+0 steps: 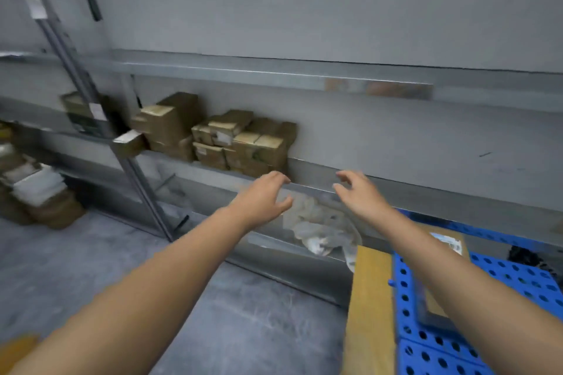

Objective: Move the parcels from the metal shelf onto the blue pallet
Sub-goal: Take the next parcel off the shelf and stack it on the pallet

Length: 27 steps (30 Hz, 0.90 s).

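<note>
This is looking like a storeroom or small warehouse: a metal shelf [304, 77] is holding stacked cardboard parcels [243, 143], and a blue pallet [493, 307] is lying on bare concrete floor [91, 253].

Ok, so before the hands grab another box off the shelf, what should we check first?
1. Both hands free: ok. The left hand and right hand are open and hold nothing.
2. Parcels left to move: ok. Brown boxes sit stacked on the metal shelf.
3. Hands at the boxes: not ok. They are just short of the stack.
4. Room on the blue pallet: ok. Bare blue shows beside a parcel.
5. Box weight: cannot tell.
</note>
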Tool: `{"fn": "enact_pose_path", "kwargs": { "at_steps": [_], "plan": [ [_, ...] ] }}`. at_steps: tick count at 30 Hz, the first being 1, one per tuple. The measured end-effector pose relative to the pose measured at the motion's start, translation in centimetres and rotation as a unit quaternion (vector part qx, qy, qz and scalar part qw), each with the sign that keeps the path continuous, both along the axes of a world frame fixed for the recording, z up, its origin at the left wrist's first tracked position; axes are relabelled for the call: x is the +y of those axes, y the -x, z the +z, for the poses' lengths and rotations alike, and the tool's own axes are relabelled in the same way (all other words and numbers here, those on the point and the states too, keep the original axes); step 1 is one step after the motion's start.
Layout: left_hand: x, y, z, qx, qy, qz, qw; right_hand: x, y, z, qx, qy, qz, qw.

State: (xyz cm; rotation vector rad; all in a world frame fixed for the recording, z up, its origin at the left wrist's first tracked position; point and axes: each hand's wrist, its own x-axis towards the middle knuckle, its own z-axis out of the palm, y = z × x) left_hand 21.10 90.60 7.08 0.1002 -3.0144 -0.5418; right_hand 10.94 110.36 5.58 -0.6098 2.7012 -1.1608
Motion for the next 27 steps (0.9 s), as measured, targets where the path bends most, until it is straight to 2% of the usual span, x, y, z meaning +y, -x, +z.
{"fn": "enact_pose_path", "kwargs": {
  "at_steps": [5,9,13,17,27],
  "plan": [
    [-12.1,-8.2,3.0,0.012,0.101,0.019,0.995,-15.6,-6.8,4.7,0.012,0.027,0.091,0.995],
    [-19.9,-13.4,3.8,0.032,0.110,0.068,0.991,-24.6,-11.7,6.2,0.063,0.000,0.142,0.988],
    [-25.6,-16.7,3.8,0.048,0.098,0.119,0.987,-29.2,-14.3,6.6,0.079,-0.046,0.164,0.982],
    [-29.2,-18.0,3.7,0.080,0.088,0.142,0.983,-32.5,-14.2,6.9,0.093,-0.088,0.170,0.977],
    [-37.3,-14.1,3.1,0.098,0.123,0.168,0.973,-43.8,-10.5,5.7,0.096,-0.052,0.203,0.973]
  ]
}}
